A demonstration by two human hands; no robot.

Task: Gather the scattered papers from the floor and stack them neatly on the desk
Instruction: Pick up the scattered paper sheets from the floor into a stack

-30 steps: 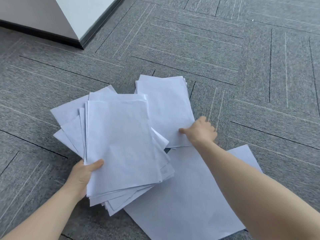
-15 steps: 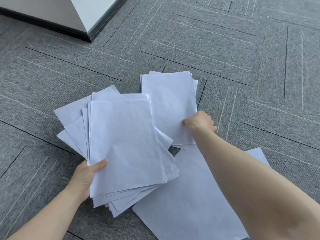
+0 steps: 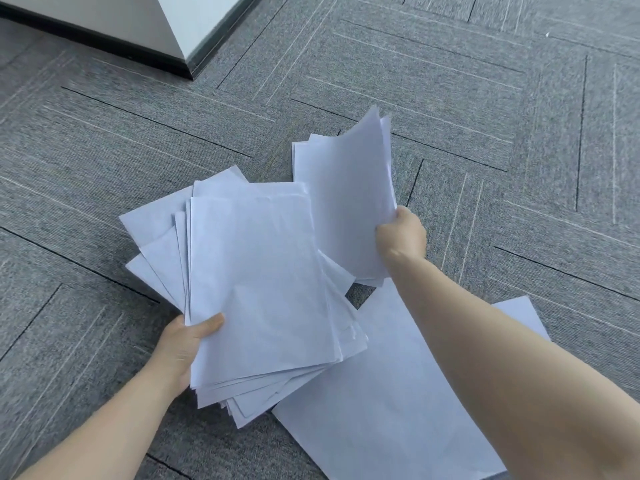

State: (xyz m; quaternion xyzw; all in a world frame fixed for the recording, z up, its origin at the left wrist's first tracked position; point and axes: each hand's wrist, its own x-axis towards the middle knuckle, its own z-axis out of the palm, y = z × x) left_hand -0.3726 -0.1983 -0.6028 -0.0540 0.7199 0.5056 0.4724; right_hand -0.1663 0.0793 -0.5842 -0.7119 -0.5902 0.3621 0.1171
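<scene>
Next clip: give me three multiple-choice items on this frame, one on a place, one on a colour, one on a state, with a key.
1. Where does the large sheet lie?
A. on a desk
B. on the carpet, under the right forearm
C. in the left hand

2. What colour is the carpet?
A. grey
B. red
C. green

3. What is the right hand doing?
A. resting open on the floor
B. pointing at the wall
C. pinching a few sheets by their edge

Key: 1 B, it lies flat on the floor tiles; 2 A, grey striped tiles; 3 C, thumb and fingers clamp the lifted, curling sheets.
</scene>
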